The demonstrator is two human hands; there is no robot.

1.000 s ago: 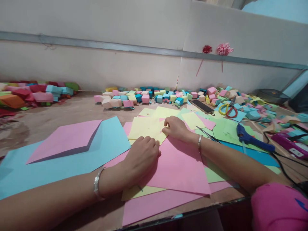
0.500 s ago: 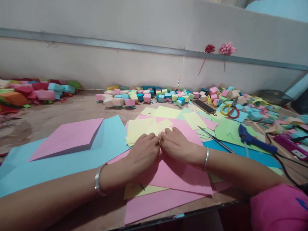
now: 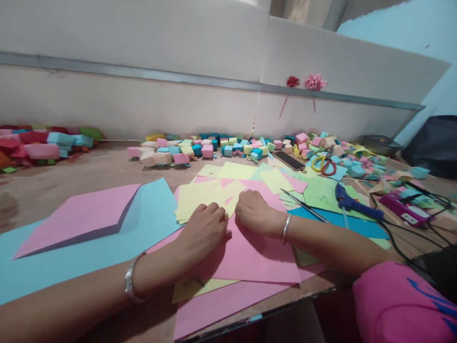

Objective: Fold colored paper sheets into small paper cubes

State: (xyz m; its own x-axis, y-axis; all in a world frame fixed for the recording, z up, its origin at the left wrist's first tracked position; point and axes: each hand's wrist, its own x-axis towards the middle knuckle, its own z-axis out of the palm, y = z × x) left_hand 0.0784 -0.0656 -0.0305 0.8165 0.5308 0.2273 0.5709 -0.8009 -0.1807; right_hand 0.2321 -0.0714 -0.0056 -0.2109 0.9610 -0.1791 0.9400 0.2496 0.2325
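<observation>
My left hand point(image 3: 206, 227) rests low over a pink paper sheet point(image 3: 264, 264), its fingers curled and its thumb showing at the right side. Close beside it, a small gap away, my right hand point(image 3: 255, 212) is also closed, knuckles up. Anything in the fingers is hidden from this angle. Just beyond the hands lie pale yellow paper pieces point(image 3: 200, 195), overlapping on the pink paper. To the left, a folded pink sheet point(image 3: 82, 212) lies on a large light blue sheet point(image 3: 153, 209).
Small folded paper boxes point(image 3: 207, 151) line the back of the table. On the right are a blue glue gun point(image 3: 357, 205), tweezers point(image 3: 307, 205), scissors point(image 3: 326, 164), a phone point(image 3: 289, 160) and a purple power strip point(image 3: 405, 209) with cables.
My hands, which were touching at the fingers, have drawn slightly apart. The view has turned to the right, so the table's things appear shifted left.
</observation>
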